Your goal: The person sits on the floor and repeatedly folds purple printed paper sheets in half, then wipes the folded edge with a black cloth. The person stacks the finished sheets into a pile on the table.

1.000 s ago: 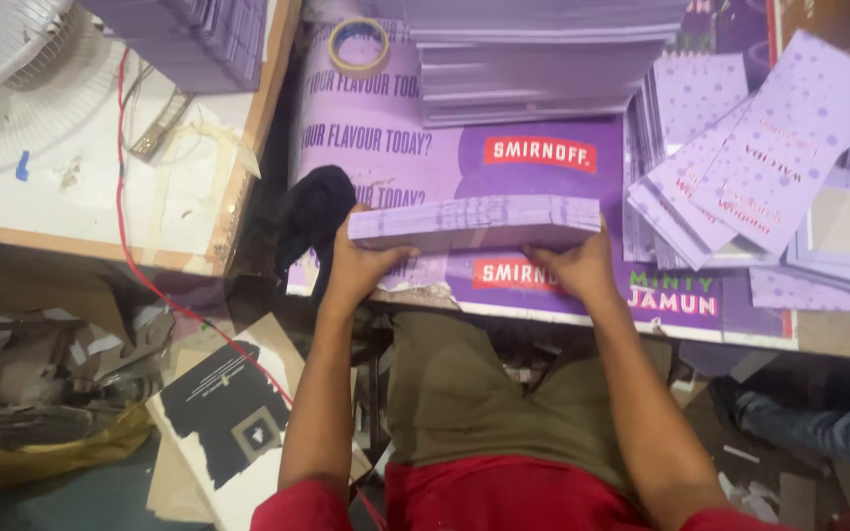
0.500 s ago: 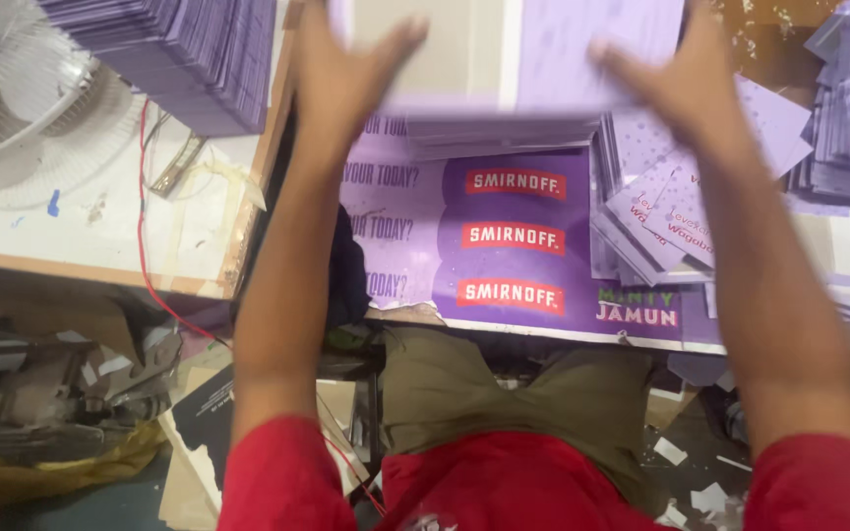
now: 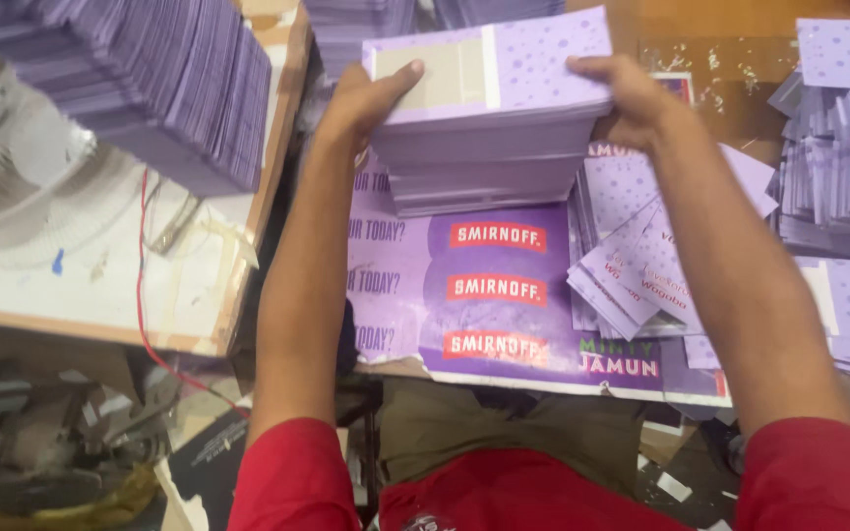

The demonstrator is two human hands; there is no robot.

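The purple card stack [image 3: 492,118] has come lower — left hand [image 3: 371,98] and right hand [image 3: 632,98] clamp its short ends, long axis crosswise.

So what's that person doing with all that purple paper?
A person in red sleeves holds a thick stack of purple cards with both hands, the left hand on one side and the right hand on the other. The stack sits above a big purple printed sheet on the table. More purple cards lie loose to the right, and another tall pile stands on the left, near a white fan.
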